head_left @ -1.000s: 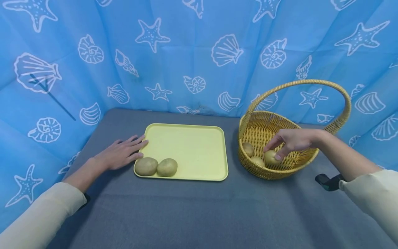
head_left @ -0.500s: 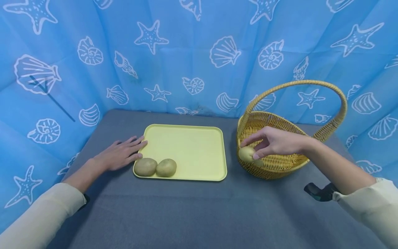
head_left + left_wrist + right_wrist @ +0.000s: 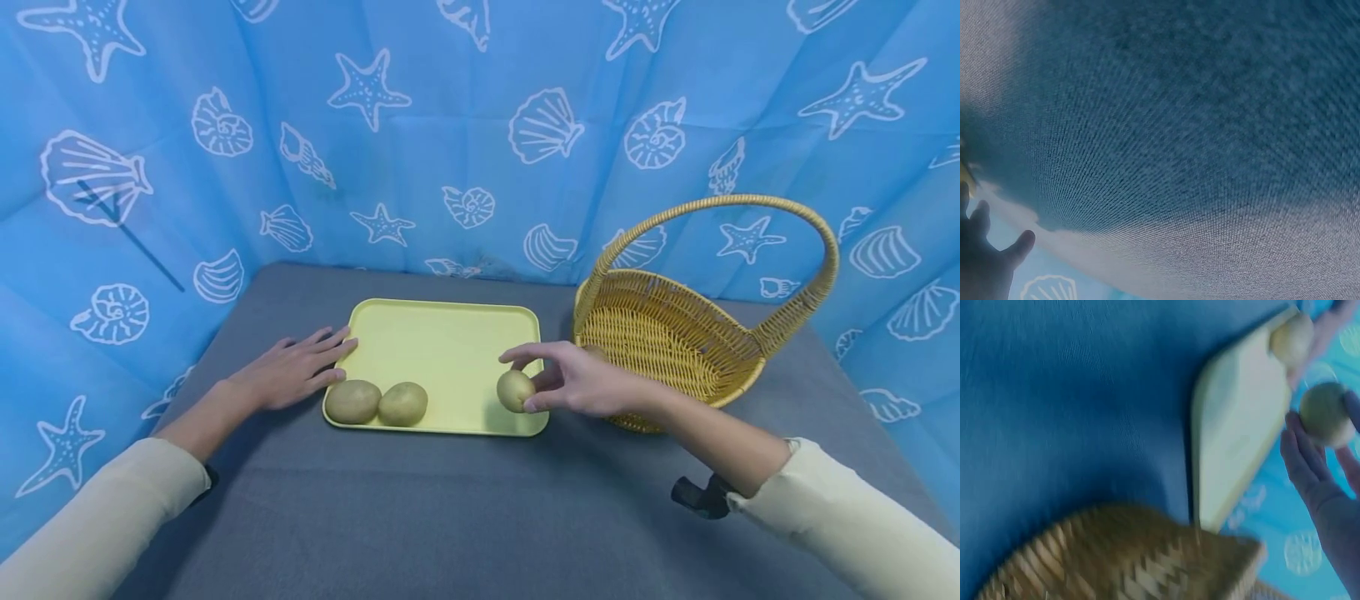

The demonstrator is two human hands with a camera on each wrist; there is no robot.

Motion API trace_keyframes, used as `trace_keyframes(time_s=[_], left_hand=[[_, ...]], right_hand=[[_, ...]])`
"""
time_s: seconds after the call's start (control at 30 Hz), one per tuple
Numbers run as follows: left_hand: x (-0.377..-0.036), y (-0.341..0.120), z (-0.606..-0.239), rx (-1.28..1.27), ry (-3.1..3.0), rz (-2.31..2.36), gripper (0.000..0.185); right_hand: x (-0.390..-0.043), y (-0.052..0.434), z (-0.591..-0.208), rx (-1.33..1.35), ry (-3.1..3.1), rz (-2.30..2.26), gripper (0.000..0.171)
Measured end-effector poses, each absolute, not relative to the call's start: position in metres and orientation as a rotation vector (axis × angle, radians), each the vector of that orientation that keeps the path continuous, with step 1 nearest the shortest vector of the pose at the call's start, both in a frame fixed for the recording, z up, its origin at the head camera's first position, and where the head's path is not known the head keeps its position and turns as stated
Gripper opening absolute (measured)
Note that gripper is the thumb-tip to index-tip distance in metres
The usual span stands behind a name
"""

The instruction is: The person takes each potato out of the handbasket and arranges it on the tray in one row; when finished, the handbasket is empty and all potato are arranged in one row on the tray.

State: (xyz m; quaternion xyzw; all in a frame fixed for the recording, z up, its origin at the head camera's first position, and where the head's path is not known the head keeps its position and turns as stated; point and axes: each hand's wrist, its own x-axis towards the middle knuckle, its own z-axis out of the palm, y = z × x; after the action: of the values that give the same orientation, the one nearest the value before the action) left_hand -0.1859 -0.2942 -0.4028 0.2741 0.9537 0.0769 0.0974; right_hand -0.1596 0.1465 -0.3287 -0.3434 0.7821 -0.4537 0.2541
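Potato, pinched between the thumb and fingertips of the right hand, held above the right part of the yellow tray, just right of centre in the frame. Left of centre, left hand outstretched, fingers straight and slightly apart, tips at the tray's left rim. Near the tray's lower left corner, second potato and third potato side by side. At right, wicker basket, tall-handled, partly hidden behind the right forearm; beneath everything, gray table, with blue shell-print curtain across the top. Blurred in the right wrist view, yet seemingly apart from the tray. Possible trouble from here, by judgement: a slip, caused by smooth round skin in a fingertip-only pinch; a roll over the flat tray into the resting pair, or over the low rim, if released too high or off balance; a tilted tray, if pressed too hard at the left edge.
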Motion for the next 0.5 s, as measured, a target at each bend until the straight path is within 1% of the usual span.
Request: trace_keyframes(time_s=[0.13,0.37,0.5], left_hand=[[-0.186,-0.293,-0.402,0.809,2.823,0.224,0.061],[-0.186,-0.293,-0.402,0.786,2.811,0.235,0.061],[-0.186,-0.293,-0.401,0.779,2.810,0.226,0.061]], right_hand=[[-0.157,0.124,-0.348,-0.967,2.174,-1.299,0.059],[-0.153,0.085,-0.372,-0.884,2.228,-1.389,0.061],[-0.154,0.067,-0.384,-0.951,2.347,-1.329,0.059]])
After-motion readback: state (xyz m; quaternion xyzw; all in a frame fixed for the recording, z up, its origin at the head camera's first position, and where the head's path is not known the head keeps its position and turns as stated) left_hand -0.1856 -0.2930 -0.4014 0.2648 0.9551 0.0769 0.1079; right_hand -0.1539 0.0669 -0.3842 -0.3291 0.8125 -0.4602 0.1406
